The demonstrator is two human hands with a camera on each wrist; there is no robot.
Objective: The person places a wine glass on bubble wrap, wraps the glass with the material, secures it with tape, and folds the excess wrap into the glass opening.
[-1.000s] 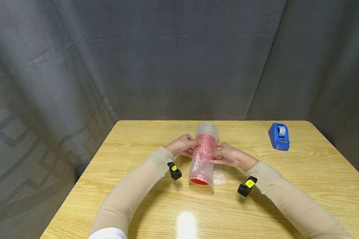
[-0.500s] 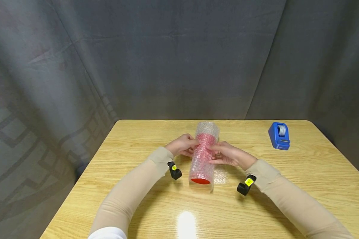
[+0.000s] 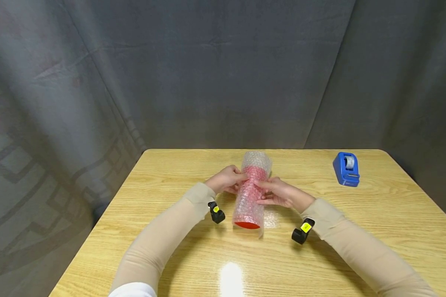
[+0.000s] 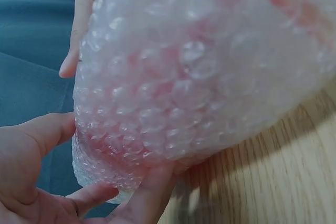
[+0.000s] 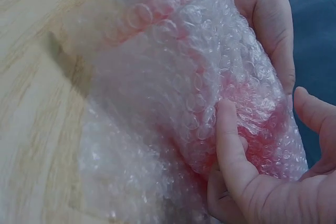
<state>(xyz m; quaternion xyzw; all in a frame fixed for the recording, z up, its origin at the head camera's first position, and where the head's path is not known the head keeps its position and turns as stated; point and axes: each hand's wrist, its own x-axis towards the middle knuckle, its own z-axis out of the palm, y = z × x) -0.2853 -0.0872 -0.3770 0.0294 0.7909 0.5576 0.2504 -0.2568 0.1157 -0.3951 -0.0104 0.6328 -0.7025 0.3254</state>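
On the left, the left hand (image 3: 226,180) has barely moved from a second ago, its arm in a beige sleeve (image 3: 167,231) reaching forward and inward across the desk (image 3: 186,264). It grips the left side of the bubble wrap roll (image 3: 250,198), thumb over the top and fingers tucked at the lower side. The roll lies lengthwise near the middle of the desk, between the hands, pointing away from the person; a red object (image 3: 247,225) shows at its near end and as a pink tint through the wrap. That near end sits slightly further left than half a second ago, and the flat wrap flap (image 3: 270,218) on its right shows narrower. The right hand (image 3: 282,194) has edged left, its thumb now reaching further onto the roll than a second ago. It holds the right side, thumb on top and a finger (image 5: 228,129) pressing the wrap below, with another bent beneath. Further right, well apart from the hands, the blue tape dispenser (image 3: 346,175) stands where it was.
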